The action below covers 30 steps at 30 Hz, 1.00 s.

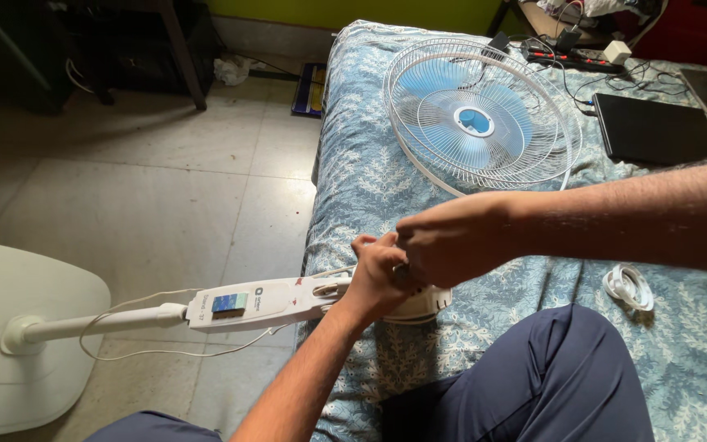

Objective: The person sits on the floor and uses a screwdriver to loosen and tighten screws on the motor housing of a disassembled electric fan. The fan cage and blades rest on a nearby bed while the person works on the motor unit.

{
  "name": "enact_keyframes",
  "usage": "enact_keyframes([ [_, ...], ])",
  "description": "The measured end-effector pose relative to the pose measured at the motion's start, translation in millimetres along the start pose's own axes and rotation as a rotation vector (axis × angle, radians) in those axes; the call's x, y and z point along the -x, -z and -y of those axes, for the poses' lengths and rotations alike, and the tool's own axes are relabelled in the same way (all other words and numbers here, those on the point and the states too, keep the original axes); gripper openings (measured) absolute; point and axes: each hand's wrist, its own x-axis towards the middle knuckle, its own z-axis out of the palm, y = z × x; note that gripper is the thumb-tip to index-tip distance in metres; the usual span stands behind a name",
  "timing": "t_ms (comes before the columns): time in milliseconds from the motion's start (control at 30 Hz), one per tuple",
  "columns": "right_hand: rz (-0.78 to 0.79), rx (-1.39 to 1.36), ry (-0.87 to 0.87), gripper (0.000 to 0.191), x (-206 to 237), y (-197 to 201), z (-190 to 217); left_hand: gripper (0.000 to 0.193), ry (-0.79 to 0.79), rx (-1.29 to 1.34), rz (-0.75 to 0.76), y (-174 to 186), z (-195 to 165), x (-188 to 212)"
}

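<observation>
Both hands, left hand [378, 274] and right hand [443, 241], are gripping the fan motor [423, 303]; fan guard [480, 115] is lying at twelve o'clock.

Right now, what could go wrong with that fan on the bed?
The fan stand pokes past the bed edge, so it might tip or slide while the left hand and right hand work on the motor housing. The loose white cord could snag a leg. The fan cage with blue blades could get kicked.
</observation>
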Motion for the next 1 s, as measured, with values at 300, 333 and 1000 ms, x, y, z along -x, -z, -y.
enact_keyframes([
  [300,0.349,-0.453,-0.097,0.020,-5.0,27.3,1.5,0.162,0.026,-0.317,0.137,40.6,-18.3,29.8],
  [333,0.337,-0.522,-0.183,0.019,-4.7,30.3,1.2,0.155,0.023,-0.303,0.135,43.3,-16.9,30.7],
  [1000,0.200,-0.181,-0.028,0.027,-0.7,36.9,6.6,0.088,0.103,-0.157,0.221,53.8,-2.5,27.1],
])
